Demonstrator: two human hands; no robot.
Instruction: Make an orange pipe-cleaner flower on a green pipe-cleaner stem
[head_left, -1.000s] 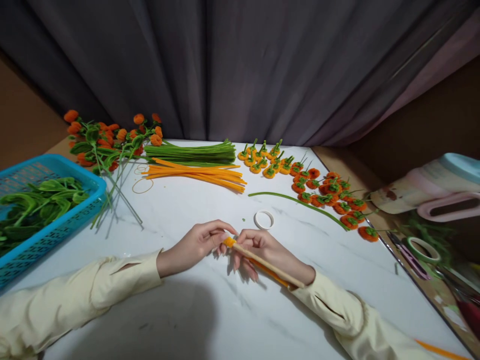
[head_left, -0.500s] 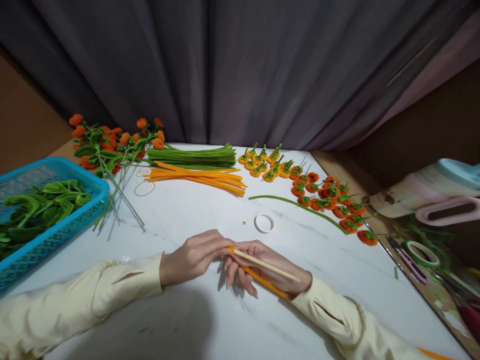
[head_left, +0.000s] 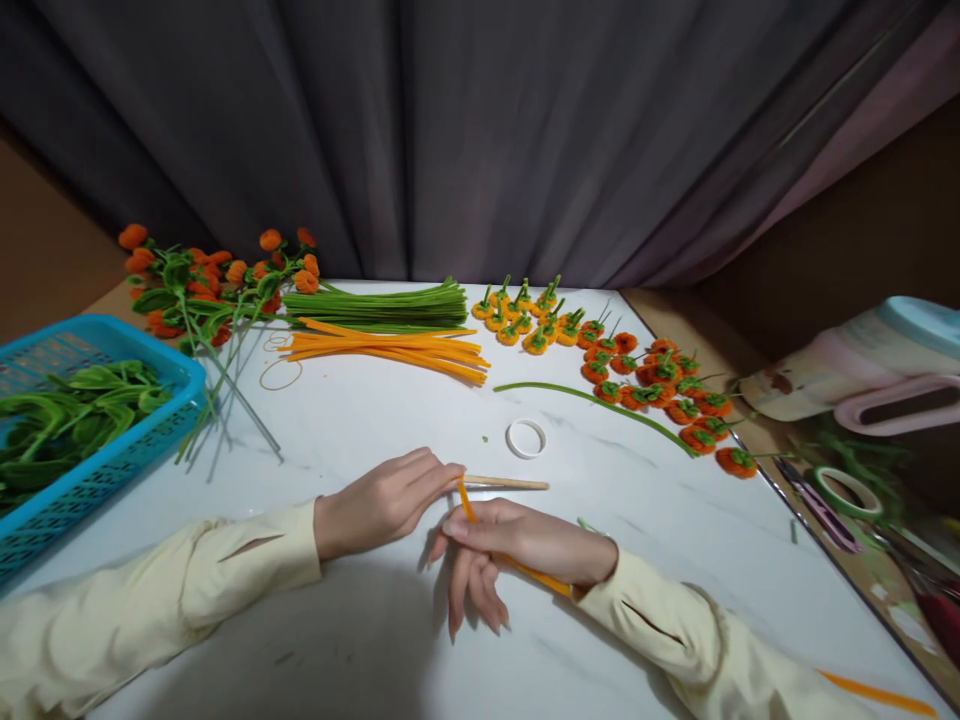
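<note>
Your left fingers [head_left: 436,486] pinch the wooden stick [head_left: 514,484], its long axis running rightward just beyond your right fingers [head_left: 478,534], which pinch the orange pipe cleaner [head_left: 466,501].

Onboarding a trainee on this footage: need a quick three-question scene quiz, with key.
1. True or false: the blue basket holds yellow flower heads.
2. Which of these lies nearest the hands? A) pink-handled cup B) white ring C) green stem bundle
3. Which hand holds the wooden stick, and which the orange strip?

Key:
1. False; it holds green leaves.
2. B.
3. The left hand holds the stick; the right hand holds the strip.
</note>
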